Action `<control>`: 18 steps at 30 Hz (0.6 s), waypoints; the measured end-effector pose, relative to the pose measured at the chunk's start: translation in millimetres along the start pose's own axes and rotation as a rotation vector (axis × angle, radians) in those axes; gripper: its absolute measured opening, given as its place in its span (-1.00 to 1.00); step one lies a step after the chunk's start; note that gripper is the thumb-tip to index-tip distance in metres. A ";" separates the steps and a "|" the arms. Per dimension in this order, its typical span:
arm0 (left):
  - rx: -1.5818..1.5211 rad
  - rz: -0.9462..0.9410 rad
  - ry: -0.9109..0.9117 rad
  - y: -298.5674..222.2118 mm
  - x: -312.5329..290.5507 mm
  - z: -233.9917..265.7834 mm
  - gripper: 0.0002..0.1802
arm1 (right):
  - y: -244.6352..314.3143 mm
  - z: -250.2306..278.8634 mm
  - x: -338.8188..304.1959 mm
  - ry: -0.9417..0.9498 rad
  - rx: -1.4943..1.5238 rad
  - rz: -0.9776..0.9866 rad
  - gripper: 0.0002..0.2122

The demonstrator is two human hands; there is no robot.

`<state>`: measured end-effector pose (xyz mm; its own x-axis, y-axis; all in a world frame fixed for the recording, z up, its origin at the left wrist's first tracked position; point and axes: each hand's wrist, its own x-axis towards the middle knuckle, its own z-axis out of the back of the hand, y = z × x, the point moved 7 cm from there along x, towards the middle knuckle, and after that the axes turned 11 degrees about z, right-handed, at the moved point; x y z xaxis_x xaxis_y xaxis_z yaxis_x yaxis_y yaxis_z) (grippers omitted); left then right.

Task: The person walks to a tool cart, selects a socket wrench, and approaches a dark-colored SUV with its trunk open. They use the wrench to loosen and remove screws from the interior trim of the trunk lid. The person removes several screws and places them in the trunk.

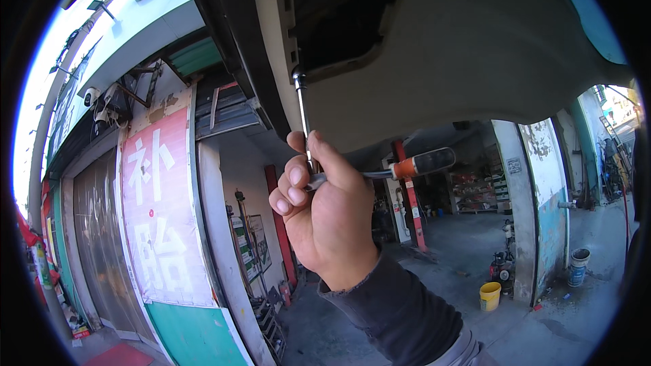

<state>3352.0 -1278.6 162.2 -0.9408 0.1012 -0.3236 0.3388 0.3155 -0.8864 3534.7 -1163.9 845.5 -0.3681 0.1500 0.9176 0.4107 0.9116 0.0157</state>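
My right hand [329, 203] is raised, its fingers and thumb wrapped round a ratchet wrench with a long chrome extension bar [303, 108]. The wrench's black and orange handle [424, 163] sticks out to the right of the hand. At the top of the bar, the socket end [298, 79] meets the lower left corner of a dark opening [339, 17] in a grey-beige vehicle panel [468, 47] overhead. What the socket sits on is too small to make out. My left hand is out of view.
Along the panel's left side runs a dark edge [234, 34]. Beyond stands an open workshop with red posts [411, 210] and stocked shelves [481, 190]. A yellow bucket [489, 296] and a white-blue bucket [578, 268] stand on the floor. A pink sign [166, 210] hangs at left.
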 end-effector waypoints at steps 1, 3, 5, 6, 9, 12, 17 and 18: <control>0.019 0.002 0.002 -5.3 4.0 5.2 -0.69 | 1.5 0.2 -0.7 -0.020 -0.072 0.033 -0.76; 0.066 -0.018 0.007 -27.3 6.1 9.9 -0.68 | 14.6 -4.7 0.4 0.051 -0.277 0.187 -0.78; 0.116 -0.132 0.046 -73.0 -6.2 3.3 -0.65 | 23.6 2.8 9.6 0.027 -0.369 0.142 -0.74; 0.077 -0.137 0.069 -104.2 -13.2 -6.3 -0.68 | 25.7 7.7 14.7 0.016 -0.316 0.067 -0.73; 0.275 -0.537 0.127 -250.4 -81.1 -44.6 -0.76 | 24.6 6.9 18.2 0.173 -0.084 -0.087 -0.67; 0.262 -1.098 0.236 -405.9 -192.1 -112.0 -0.77 | 32.6 9.9 19.0 0.228 -0.422 0.081 -0.69; 0.321 -1.607 0.328 -520.3 -372.3 -221.1 -0.66 | 40.5 3.7 18.1 0.211 -0.512 0.298 -0.71; 0.364 -1.641 0.330 -530.2 -394.8 -239.8 -0.64 | 39.3 5.6 19.0 0.202 -0.525 0.258 -0.71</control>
<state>3540.8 -1259.5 839.2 -0.2258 0.1058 0.9684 -0.9698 0.0698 -0.2337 3539.1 -1123.1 861.4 -0.0579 0.2183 0.9742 0.8402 0.5377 -0.0706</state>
